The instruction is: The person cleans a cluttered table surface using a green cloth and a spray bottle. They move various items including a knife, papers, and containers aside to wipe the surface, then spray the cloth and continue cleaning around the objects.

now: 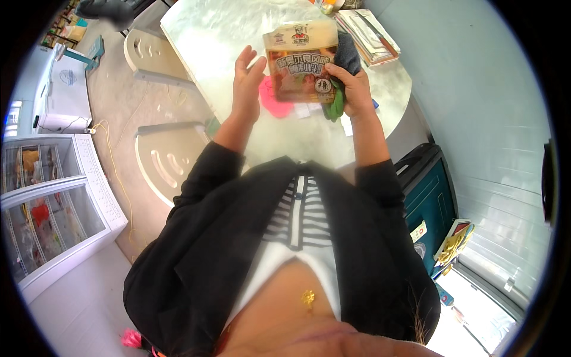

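Note:
A printed food seasoning packet point(301, 60), brown and cream with writing and a cartoon chef, is held up over the table by my right hand point(354, 89). The right thumb presses on its front near the right edge. My left hand point(249, 87) is raised just left of the packet, holding nothing, fingers and thumb apart. Beside the right hand a dark grey cloth point(348, 51) and a green item point(334, 102) show from behind the packet; whether the hand grips them too cannot be told. A bright pink item point(276, 106) is partly hidden behind the packet's lower left.
The pale marbled table point(294, 138) carries white paper slips point(308, 110). A wooden-handled knife point(379, 35) lies on a paper stack point(361, 49) at the far right. Chairs point(167, 156) stand left, with a glass-topped display freezer point(96, 178) beyond. A pale wall point(486, 111) borders the right.

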`<state>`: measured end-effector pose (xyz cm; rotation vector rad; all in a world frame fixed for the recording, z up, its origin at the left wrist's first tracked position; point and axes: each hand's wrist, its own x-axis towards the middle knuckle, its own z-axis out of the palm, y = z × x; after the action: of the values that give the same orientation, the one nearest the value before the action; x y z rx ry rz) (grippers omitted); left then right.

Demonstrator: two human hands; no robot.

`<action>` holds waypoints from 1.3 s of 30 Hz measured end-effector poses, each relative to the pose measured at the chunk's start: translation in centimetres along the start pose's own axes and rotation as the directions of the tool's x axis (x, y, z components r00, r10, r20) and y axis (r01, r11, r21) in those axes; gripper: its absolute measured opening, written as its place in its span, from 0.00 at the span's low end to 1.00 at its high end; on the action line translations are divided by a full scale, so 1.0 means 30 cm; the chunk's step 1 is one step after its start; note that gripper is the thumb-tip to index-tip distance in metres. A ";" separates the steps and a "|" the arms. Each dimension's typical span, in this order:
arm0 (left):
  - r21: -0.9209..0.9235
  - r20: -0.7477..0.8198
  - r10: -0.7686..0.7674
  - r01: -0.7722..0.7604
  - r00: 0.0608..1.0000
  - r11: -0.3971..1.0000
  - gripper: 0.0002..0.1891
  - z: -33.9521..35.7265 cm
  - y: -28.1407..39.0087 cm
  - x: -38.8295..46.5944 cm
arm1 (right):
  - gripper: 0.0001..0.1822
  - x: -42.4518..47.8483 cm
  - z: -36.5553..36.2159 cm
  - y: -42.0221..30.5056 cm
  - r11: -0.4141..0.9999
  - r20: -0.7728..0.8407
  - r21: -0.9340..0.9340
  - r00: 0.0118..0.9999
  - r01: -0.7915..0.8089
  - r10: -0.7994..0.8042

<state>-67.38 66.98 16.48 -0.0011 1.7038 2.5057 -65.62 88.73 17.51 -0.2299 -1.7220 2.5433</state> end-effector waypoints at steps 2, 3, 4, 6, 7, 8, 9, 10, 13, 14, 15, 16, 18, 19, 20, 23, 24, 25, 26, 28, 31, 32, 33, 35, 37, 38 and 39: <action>0.001 0.053 0.042 -0.042 0.998 0.999 0.38 0.055 0.046 -0.055 | 0.18 -0.015 0.063 0.007 0.934 -0.096 -0.211 0.945 0.287 -0.312; 0.001 0.075 0.062 -0.063 0.995 0.998 0.40 0.081 0.053 -0.074 | 0.24 -0.021 0.088 0.016 0.812 -0.076 -0.412 0.872 0.414 -0.483; -0.030 0.244 0.220 -0.219 0.945 0.975 0.39 0.082 0.035 -0.072 | 0.25 -0.039 0.132 0.023 0.807 -0.010 -0.420 0.887 0.415 -0.461; -0.222 0.334 0.116 -0.042 0.935 0.974 0.38 0.086 0.000 -0.056 | 0.27 -0.109 0.200 0.056 0.757 0.131 -0.518 0.912 0.397 -0.389; -0.312 0.451 0.037 0.118 0.892 0.943 0.38 0.076 -0.007 -0.042 | 0.28 -0.155 0.251 0.046 0.690 0.233 -0.537 0.872 0.485 -0.431; -0.379 0.423 -0.009 0.187 0.906 0.906 0.38 0.062 -0.011 -0.048 | 0.29 -0.162 0.276 0.036 0.496 0.323 -0.612 0.767 0.616 -0.554; -0.468 0.403 -0.005 0.210 0.915 0.858 0.40 0.067 0.006 -0.052 | 0.30 -0.168 0.294 0.029 0.277 0.423 -0.654 0.644 0.704 -0.638; -0.530 0.414 0.015 0.227 0.910 0.817 0.40 0.064 0.007 -0.054 | 0.30 -0.165 0.302 0.024 0.217 0.447 -0.687 0.638 0.694 -0.627; -0.727 0.524 0.121 0.369 0.843 0.580 0.38 0.061 -0.001 -0.054 | 0.31 -0.127 0.309 0.009 0.019 0.490 -0.771 0.612 0.636 -0.621; -0.770 0.560 0.172 0.433 0.810 0.469 0.38 0.061 -0.004 -0.054 | 0.31 -0.099 0.308 0.005 -0.053 0.489 -0.797 0.592 0.601 -0.640; -0.703 0.533 0.071 0.394 0.843 0.592 0.36 0.072 -0.001 -0.063 | 0.31 -0.070 0.306 -0.001 -0.124 0.495 -0.817 0.572 0.564 -0.654; -0.614 0.488 -0.021 0.360 0.873 0.702 0.34 0.092 0.014 -0.076 | 0.27 -0.043 0.302 -0.015 -0.158 0.445 -0.859 0.559 0.487 -0.700; -0.514 0.463 -0.088 0.349 0.882 0.784 0.30 0.126 0.031 -0.093 | 0.25 0.050 0.239 -0.027 -0.071 0.319 -0.920 0.634 0.384 -0.704; -0.637 0.656 0.116 0.465 0.745 0.615 0.30 0.112 0.015 -0.077 | 0.24 0.087 0.205 -0.035 -0.023 0.251 -0.943 0.667 0.331 -0.702; -0.555 0.570 -0.003 0.387 0.822 0.737 0.31 0.107 -0.003 -0.080 | 0.23 0.109 0.171 -0.047 0.094 0.191 -0.941 0.738 0.326 -0.648; -0.425 0.473 -0.193 0.415 0.860 0.804 0.33 0.108 0.039 -0.092 | 0.26 0.155 0.049 -0.064 0.344 0.048 -0.895 0.826 0.285 -0.561; -0.417 0.471 -0.239 0.453 0.849 0.788 0.34 0.089 0.046 -0.091 | 0.26 0.151 0.050 -0.084 0.429 -0.048 -0.874 0.836 0.230 -0.546; -0.422 0.486 -0.220 0.448 0.846 0.788 0.35 0.075 0.044 -0.084 | 0.26 0.148 0.062 -0.094 0.510 -0.142 -0.843 0.841 0.174 -0.522; -0.428 0.500 -0.201 0.442 0.843 0.789 0.35 0.061 0.035 -0.072 | 0.26 0.128 0.066 -0.109 0.608 -0.195 -0.775 0.850 0.173 -0.489; -0.451 0.532 -0.173 0.451 0.829 0.770 0.33 0.057 0.026 -0.060 | 0.23 0.051 0.155 -0.130 0.524 -0.048 -0.763 0.775 0.379 -0.630; -0.411 0.313 -0.323 0.434 0.893 0.802 0.30 0.104 0.017 -0.077 | 0.21 -0.043 0.309 -0.078 0.010 0.467 -0.789 0.610 0.614 -0.641; -0.384 0.393 -0.220 0.376 0.893 0.843 0.30 0.076 -0.012 -0.067 | 0.22 -0.040 0.322 -0.047 -0.032 0.517 -0.756 0.566 0.654 -0.642; -0.370 0.463 -0.108 0.302 0.880 0.879 0.29 0.055 -0.022 -0.060 | 0.23 -0.029 0.329 -0.026 -0.072 0.570 -0.713 0.517 0.698 -0.638; -0.665 0.644 0.075 0.508 0.762 0.548 0.28 0.016 -0.038 -0.055 | 0.23 0.021 0.295 -0.044 -0.080 0.553 -0.741 0.539 0.666 -0.635; -0.676 0.675 0.221 0.470 0.704 0.567 0.29 -0.003 0.004 -0.049 | 0.24 0.053 0.237 -0.065 -0.145 0.535 -0.787 0.546 0.600 -0.644; -0.748 0.622 0.127 0.538 0.773 0.389 0.34 -0.013 0.033 -0.059 | 0.23 0.099 0.178 -0.063 -0.148 0.502 -0.821 0.576 0.551 -0.645; -0.738 0.634 0.122 0.550 0.763 0.391 0.34 -0.020 0.045 -0.056 | 0.23 0.139 0.106 -0.058 -0.160 0.474 -0.852 0.602 0.499 -0.642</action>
<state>-65.88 65.80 17.61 0.3967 -0.0649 2.4273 -70.28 87.03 19.91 0.3385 -2.3179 0.4313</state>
